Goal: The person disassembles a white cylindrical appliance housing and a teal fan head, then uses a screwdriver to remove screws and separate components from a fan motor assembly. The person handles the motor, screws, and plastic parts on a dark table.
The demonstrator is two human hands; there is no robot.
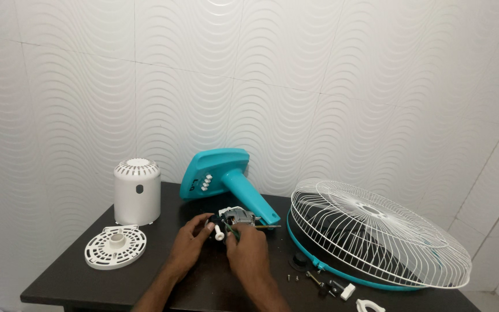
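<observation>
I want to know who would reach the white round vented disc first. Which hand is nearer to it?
Left. The left hand is just right of the white vented disc; the right hand is farther right, by the fan motor.

So it's a dark, almost black table [145, 271] pushed against the wall. Sitting on it: a white cylindrical motor cover [137, 192] standing upright at the back left, a round white slotted disc [115, 247] lying flat in front of it, the teal fan stand [226, 179] tipped over, the white wire fan guard [376, 234] on the right, and a few loose screws [293, 278] near the front edge.
</observation>
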